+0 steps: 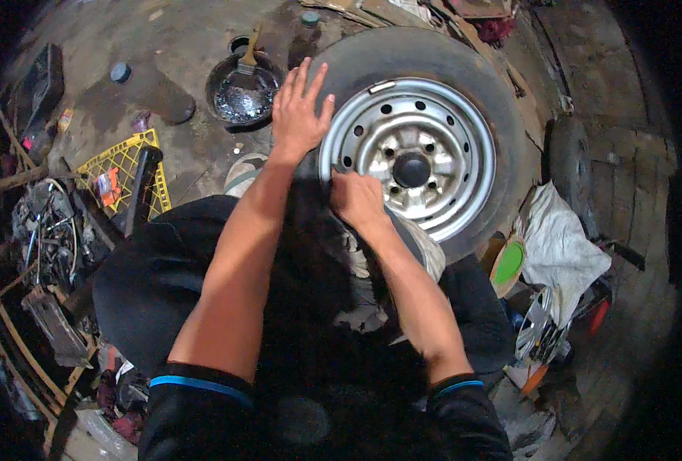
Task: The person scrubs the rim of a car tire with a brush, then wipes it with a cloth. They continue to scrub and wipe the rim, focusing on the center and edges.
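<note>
A car wheel lies flat before me, its black tyre (364,63) mounted on a silver steel rim (479,173) with a dark centre cap (411,169). Fingers spread, my left hand (299,112) is at the tyre's left side; whether it touches the rubber I cannot tell. My right hand (357,199) is closed in a fist at the rim's left edge. A small dark object (339,168) pokes out of that fist, mostly hidden by the fingers. Just left of my left hand stands a dark pan (211,95) of wet, shiny liquid, with a paintbrush (250,55) in it.
Left of me lie a yellow plastic crate piece (159,187) and a heap of metal parts (50,236). A white sack (560,230) and a green-topped item (509,262) are right of the tyre. Behind it are cardboard scraps (346,11). A round lid (120,72) rests on the stained floor.
</note>
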`<state>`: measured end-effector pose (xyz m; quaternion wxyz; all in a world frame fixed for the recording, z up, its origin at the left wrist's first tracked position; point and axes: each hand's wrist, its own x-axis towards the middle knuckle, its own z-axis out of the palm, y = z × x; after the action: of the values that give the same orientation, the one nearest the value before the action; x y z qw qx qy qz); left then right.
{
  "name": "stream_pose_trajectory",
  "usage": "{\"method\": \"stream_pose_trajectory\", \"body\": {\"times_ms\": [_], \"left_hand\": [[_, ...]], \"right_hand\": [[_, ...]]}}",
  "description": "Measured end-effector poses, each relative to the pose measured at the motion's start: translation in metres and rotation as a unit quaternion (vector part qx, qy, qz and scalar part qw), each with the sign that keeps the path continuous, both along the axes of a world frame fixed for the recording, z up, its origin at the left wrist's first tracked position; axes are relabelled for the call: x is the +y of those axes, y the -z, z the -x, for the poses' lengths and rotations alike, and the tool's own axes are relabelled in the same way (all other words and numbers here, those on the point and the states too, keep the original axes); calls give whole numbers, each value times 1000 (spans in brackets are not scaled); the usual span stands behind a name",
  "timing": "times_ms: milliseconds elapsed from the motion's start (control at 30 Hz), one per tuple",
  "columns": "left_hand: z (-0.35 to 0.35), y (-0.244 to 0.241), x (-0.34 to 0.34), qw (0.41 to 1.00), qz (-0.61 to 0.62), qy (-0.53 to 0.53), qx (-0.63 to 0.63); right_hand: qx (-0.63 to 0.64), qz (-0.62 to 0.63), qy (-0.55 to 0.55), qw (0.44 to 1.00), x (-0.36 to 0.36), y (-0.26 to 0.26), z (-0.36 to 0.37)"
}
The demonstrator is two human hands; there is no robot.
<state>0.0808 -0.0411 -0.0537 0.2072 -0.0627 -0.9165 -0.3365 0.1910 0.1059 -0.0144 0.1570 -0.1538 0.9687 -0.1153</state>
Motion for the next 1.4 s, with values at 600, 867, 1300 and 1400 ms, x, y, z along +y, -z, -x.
{"method": "stream_pose_trajectory", "body": {"times_ms": [600, 867, 1300, 1400], "left_hand": [[4, 2, -1, 1000, -4, -1, 3], [4, 3, 2, 1000, -10, -3, 17], [3, 2, 2, 1000, -8, -7, -1], [3, 4, -1, 999, -28, -6, -31]], "right_hand": [[16, -30, -36, 999, 45, -48, -58], [88, -55, 17, 994, 25, -34, 20], [68, -59, 20, 996, 25, -8, -37], [2, -83, 59, 995, 39, 5, -81]]}}
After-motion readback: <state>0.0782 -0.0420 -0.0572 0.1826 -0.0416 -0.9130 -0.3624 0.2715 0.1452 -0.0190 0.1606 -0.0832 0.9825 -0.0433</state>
